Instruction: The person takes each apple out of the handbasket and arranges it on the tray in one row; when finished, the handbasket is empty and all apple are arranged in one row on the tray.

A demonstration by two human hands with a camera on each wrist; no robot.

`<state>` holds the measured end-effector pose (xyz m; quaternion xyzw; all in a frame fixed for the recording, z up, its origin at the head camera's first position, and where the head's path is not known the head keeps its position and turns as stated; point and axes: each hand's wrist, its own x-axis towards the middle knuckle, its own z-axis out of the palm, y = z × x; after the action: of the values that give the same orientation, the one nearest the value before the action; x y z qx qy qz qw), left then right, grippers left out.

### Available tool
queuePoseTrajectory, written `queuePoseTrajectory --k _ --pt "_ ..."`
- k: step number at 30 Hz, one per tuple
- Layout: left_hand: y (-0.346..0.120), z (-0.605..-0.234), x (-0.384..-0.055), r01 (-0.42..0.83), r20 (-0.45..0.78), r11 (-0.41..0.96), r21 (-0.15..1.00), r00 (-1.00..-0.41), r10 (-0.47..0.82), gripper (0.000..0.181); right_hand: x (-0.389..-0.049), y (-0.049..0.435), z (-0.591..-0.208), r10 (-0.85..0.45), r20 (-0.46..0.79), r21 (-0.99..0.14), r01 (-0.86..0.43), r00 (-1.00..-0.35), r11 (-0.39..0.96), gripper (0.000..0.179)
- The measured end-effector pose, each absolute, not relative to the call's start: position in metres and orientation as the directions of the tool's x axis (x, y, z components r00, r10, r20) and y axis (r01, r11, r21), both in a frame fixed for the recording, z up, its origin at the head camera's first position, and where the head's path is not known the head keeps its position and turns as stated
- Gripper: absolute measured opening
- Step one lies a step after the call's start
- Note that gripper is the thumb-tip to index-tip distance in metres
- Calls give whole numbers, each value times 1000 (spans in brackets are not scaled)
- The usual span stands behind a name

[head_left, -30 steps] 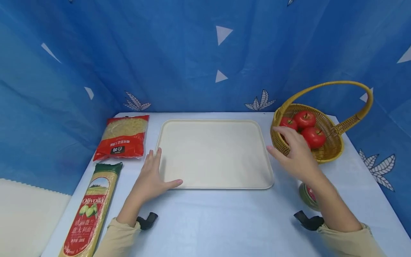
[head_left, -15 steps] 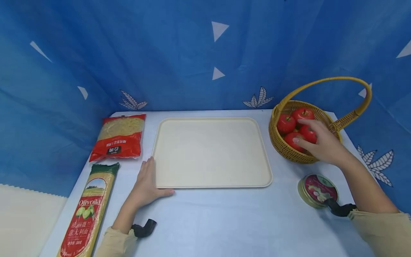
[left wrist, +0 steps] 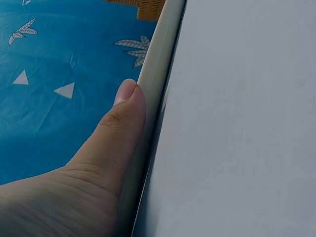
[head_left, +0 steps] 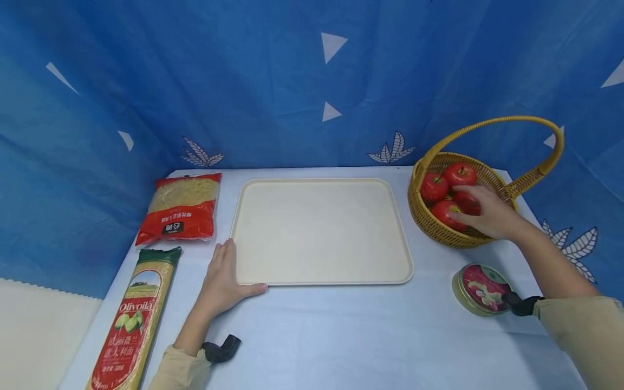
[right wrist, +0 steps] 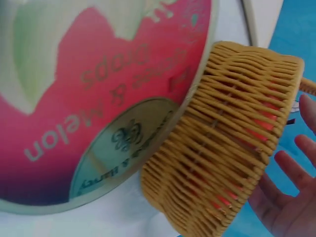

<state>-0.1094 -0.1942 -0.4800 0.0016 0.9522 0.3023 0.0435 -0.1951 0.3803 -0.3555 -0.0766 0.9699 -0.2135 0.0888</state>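
Observation:
My left hand rests at the front left corner of a cream rectangular tray, thumb along the front edge and straight fingers by the left side. The left wrist view shows that thumb against the tray rim. My right hand reaches into a yellow wicker basket of several red apples. Its thumb and fingers are spread around the rightmost apple, partly hiding it. In the right wrist view, the fingers appear apart beyond the basket rim, with nothing visible between them.
A round candy tin stands in front of the basket, below my right forearm. At left lie a red pasta bag and a long spaghetti packet. The basket's tall handle arches up; a blue curtain hangs behind.
My right hand has moved right, from over the basket's left side to the rightmost apple, uncovering the tin. My left hand has settled against the tray's corner.

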Motion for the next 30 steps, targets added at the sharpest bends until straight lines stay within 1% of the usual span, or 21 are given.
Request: queuePoseTrajectory --k 4,16,23,30 --pt "-195 -481 -109 -29 -85 819 573 -996 23 144 -199 385 -362 -202 -181 -406 -115 -962 907 78" --pt "-194 -481 -108 -22 -72 821 571 -997 23 145 -205 390 -368 -249 -235 -432 -129 -940 892 88" --pt "-193 -481 -108 -25 -72 821 570 -997 19 145 -208 389 -370 -237 -306 -411 -97 -922 907 88" --pt "-192 -479 -108 -21 -69 817 576 -997 23 144 -210 390 -372 -332 -329 -496 -137 -884 857 80"
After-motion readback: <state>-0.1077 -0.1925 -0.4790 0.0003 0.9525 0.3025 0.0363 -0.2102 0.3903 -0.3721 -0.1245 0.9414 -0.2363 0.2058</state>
